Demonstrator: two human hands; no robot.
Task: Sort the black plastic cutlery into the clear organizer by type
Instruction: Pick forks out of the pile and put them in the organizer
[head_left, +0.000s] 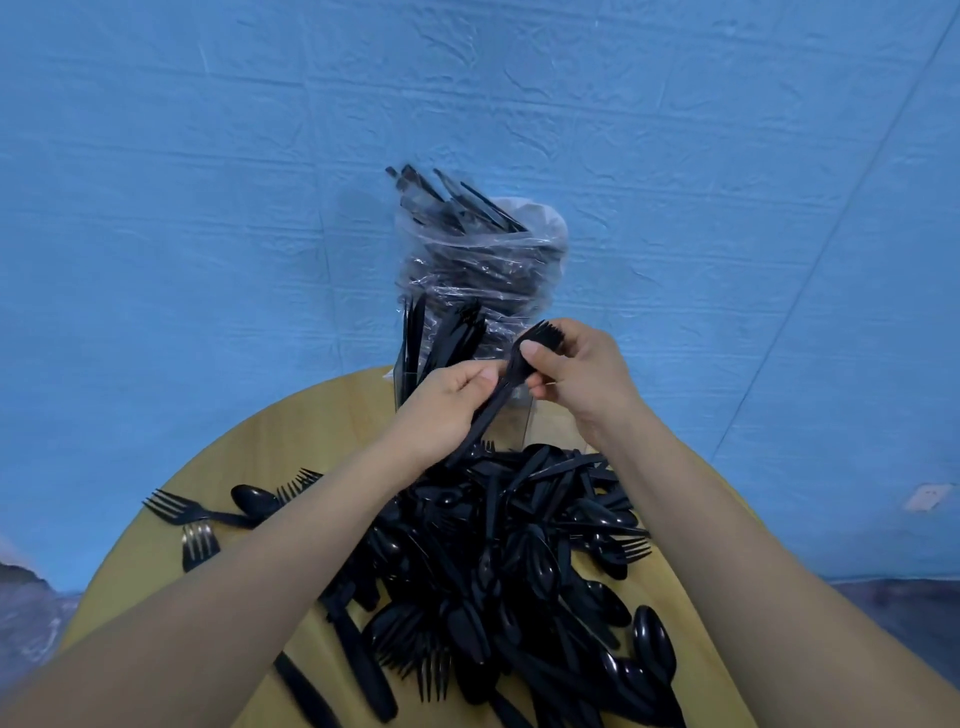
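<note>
A round tabletop of light yellow wood stands over a wrinkled blue sheet floor covering, evenly lit.

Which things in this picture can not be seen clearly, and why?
- Organizer, head view: both hands hide most of it; its compartments cannot be counted.
- Forks held by the left hand and right hand: fingers hide how many.
- Plastic bag: crinkled film blurs the cutlery types inside.
- Pile: bottom edge cuts it off.
</note>
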